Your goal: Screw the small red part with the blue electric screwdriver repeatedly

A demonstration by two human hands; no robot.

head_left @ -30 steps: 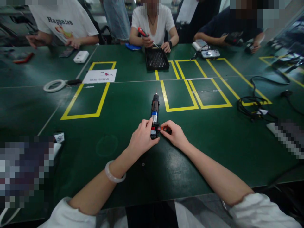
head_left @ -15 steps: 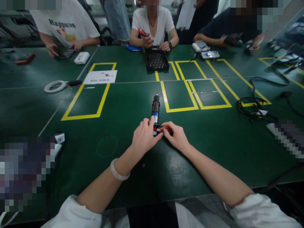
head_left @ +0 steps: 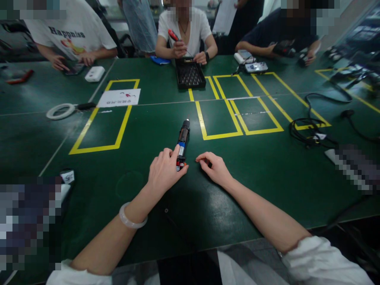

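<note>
An electric screwdriver with its insides bare (head_left: 183,143) lies on the green table: black nose, thin tip pointing away, brownish middle, blue and silver motor, and red and orange parts at the near end. My left hand (head_left: 166,168) is closed around its near half, index finger along the motor and thumb beside the red parts. The palm hides part of it. To the right, my right hand (head_left: 216,168) hovers or rests just off the screwdriver, fingers loosely curled with a gap by the thumb. Nothing shows in it. A tiny ring-like part (head_left: 166,211) lies nearer me.
Across the table a person's hand (head_left: 179,49) holds a red-handled tool over a black tray (head_left: 191,84). Yellow tape (head_left: 222,136) marks rectangles. A paper sheet (head_left: 114,99), white cable coil (head_left: 60,111) and black cable (head_left: 305,132) lie around; dark devices flank both sides.
My right hand has come away from the red and orange parts, leaving a gap. My left hand has shifted left with the screwdriver, which now slants slightly. The whole view has shifted a little.
</note>
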